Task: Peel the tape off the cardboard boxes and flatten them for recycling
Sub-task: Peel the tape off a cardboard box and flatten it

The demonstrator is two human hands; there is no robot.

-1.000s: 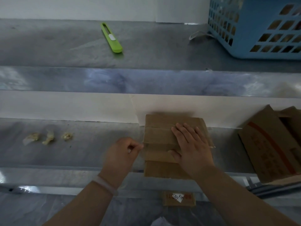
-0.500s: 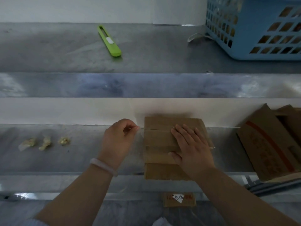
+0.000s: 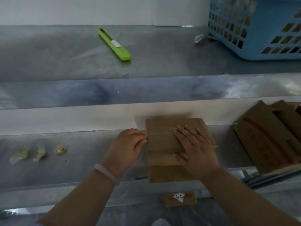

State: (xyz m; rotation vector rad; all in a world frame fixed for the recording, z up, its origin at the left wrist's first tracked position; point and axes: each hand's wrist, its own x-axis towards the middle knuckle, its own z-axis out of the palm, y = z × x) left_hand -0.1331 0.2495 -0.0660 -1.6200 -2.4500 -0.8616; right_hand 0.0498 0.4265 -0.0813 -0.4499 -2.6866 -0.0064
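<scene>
Basket (image 3: 254, 51): cut off by the top and right edges; what lies behind its holes is unclear.
Left hand (image 3: 126, 147): fingertips curl out of sight at the left edge of the flat box (image 3: 161, 141); whether they pinch anything cannot be told.
Right hand (image 3: 195, 149): covers the flat box's right half.
Side box (image 3: 263, 144): cut off by the right edge; red print blurred.
Label (image 3: 178, 196): writing too small to read.

Matt cardboard box (image 3: 164, 144), brushed-metal shelf (image 3: 81, 160).

Lime-green cutter (image 3: 114, 44), blue lattice basket (image 3: 254, 26), brown cardboard box (image 3: 162, 144)
</scene>
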